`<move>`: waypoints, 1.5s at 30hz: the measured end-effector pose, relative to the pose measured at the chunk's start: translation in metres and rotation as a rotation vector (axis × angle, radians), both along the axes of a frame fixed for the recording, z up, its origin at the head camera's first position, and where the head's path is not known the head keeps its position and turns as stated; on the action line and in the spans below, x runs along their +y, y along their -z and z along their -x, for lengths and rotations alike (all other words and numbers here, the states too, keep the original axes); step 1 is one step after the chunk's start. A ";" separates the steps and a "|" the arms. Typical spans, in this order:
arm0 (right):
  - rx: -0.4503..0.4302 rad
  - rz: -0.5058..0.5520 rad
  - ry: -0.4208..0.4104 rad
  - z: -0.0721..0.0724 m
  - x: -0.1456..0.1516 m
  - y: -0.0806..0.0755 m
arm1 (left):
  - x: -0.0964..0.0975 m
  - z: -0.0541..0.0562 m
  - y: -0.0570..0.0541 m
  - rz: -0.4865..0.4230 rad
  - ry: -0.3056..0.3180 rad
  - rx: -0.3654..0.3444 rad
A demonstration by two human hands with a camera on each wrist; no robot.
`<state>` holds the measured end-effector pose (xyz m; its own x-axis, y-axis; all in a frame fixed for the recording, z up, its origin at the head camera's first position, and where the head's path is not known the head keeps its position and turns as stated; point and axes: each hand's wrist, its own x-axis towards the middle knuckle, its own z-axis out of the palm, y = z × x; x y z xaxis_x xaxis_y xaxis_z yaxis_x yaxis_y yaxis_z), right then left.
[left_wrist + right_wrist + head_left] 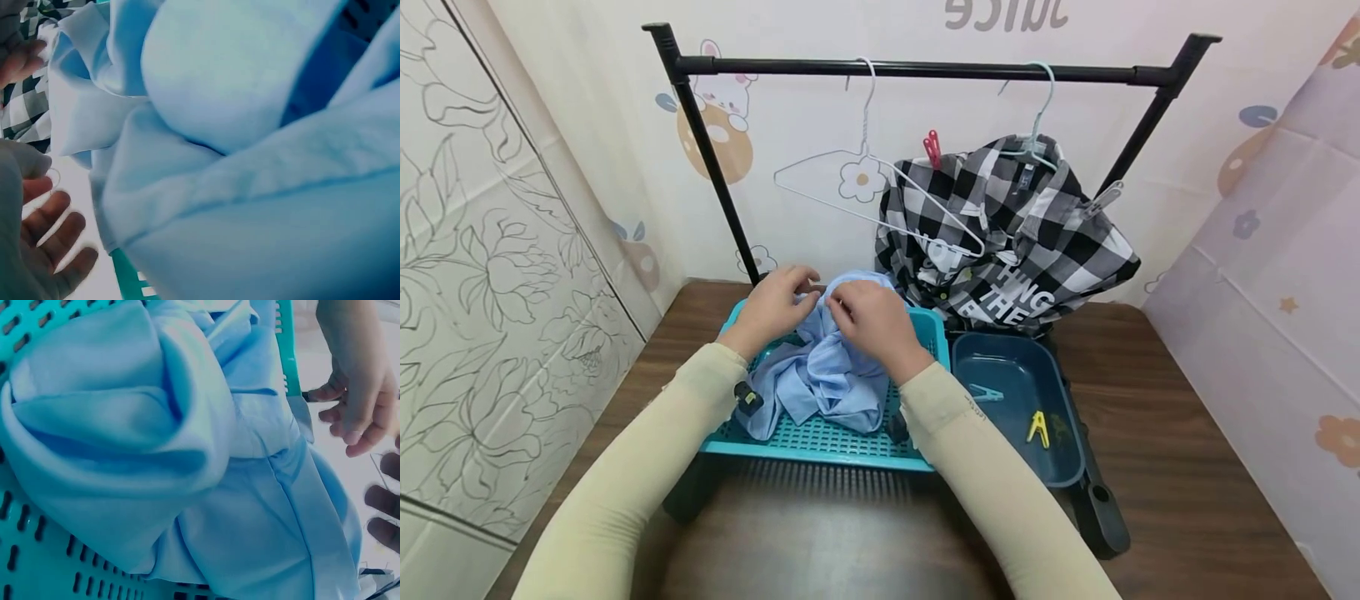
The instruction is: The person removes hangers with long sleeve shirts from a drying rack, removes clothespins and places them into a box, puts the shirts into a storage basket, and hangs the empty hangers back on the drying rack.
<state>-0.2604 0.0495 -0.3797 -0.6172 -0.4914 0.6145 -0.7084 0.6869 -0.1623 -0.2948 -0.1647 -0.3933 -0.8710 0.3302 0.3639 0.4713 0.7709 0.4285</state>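
A crumpled light blue garment [831, 379] with stitched seams lies in a turquoise perforated basket [820, 454]. Over the garment's far left part hovers my left hand [777, 307], fingers slightly bent and spread, holding nothing. My right hand [874, 321] is a short way to its right, over the upper part of the cloth, fingers loosely bent. In the left wrist view the left hand [40, 228] has its fingers apart beside the blue cloth [250, 206]. The right wrist view shows the right hand's fingertips [384, 500] spread beyond the cloth, with nothing between them.
A black rack bar [775, 66] spans above, carrying a bare white hanger [827, 200] and a checked black-and-white garment [1000, 225] with a red clip [932, 150] and a grey clip [1103, 200]. Right of the basket, a dark blue tray [1011, 354] holds blue and yellow clothespins [1038, 428].
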 end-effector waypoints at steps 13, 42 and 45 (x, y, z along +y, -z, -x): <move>-0.503 -0.106 0.511 0.014 0.008 0.014 | 0.000 0.007 0.012 0.252 -0.008 -0.170; -0.214 0.554 -0.056 0.011 0.011 -0.002 | -0.006 -0.004 -0.014 -0.696 0.222 0.091; -0.352 0.571 -0.188 0.009 0.013 -0.003 | -0.008 -0.006 -0.017 -0.686 0.299 0.044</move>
